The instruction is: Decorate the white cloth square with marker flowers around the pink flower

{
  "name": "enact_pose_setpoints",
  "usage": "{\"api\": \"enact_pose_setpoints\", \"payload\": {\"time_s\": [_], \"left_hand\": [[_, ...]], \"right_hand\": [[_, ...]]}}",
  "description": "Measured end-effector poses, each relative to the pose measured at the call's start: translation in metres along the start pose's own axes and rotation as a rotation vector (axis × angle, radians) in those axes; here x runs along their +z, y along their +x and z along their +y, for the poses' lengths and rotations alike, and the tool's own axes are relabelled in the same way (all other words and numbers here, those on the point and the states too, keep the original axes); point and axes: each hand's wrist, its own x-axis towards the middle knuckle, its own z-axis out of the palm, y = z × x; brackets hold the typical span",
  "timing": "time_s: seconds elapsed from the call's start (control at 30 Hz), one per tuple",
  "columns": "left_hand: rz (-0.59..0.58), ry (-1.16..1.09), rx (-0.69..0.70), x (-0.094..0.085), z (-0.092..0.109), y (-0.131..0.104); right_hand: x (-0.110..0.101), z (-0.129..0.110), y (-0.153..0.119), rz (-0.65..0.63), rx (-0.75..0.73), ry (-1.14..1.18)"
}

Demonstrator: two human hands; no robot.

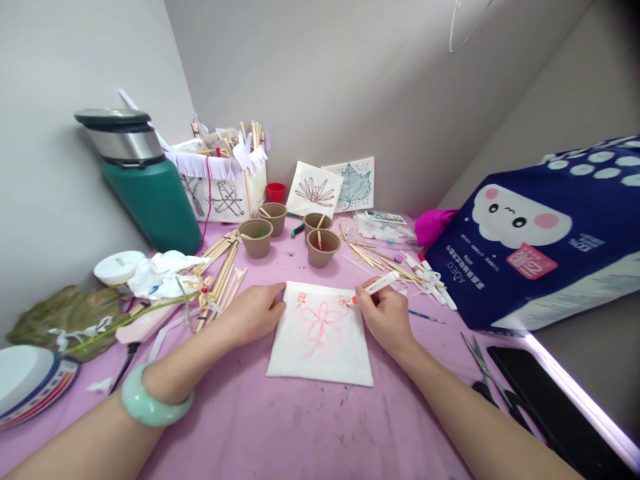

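A square white canvas panel (320,363) lies flat on the table before me. It carries a large pink flower outline in the middle and a small orange flower near each top corner. My left hand (253,313) grips its upper left edge, with index finger and thumb at the border; a pale green bangle (155,403) circles that wrist. In my right hand (387,313) is a white marker (383,283) with an orange-red tip, held closed in the fingers. The tip is at the small flower on the upper right; whether it touches the surface I cannot tell.
Several brown pots (256,240) stand behind the canvas, with wooden sticks (373,257) and more markers (437,287) to their right. Scissors (493,380) and a black phone (545,400) lie at right beside a blue package (500,267). A green bottle (153,200) stands left.
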Motion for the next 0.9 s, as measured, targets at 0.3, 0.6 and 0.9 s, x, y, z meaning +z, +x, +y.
{"api": "enact_pose_setpoints", "payload": {"time_s": [0.3,0.6,0.9], "left_hand": [[0.01,-0.008,0.002,0.001,0.0,0.001],[0.004,-0.007,0.005,0.001,0.001,0.001],[-0.002,0.0,0.012,0.0,0.001,0.001]], "right_hand": [[0.002,0.004,0.0,-0.016,-0.02,-0.044],[0.001,-0.004,-0.004,-0.096,0.037,0.049],[-0.008,0.004,0.01,0.086,0.094,0.125]]}}
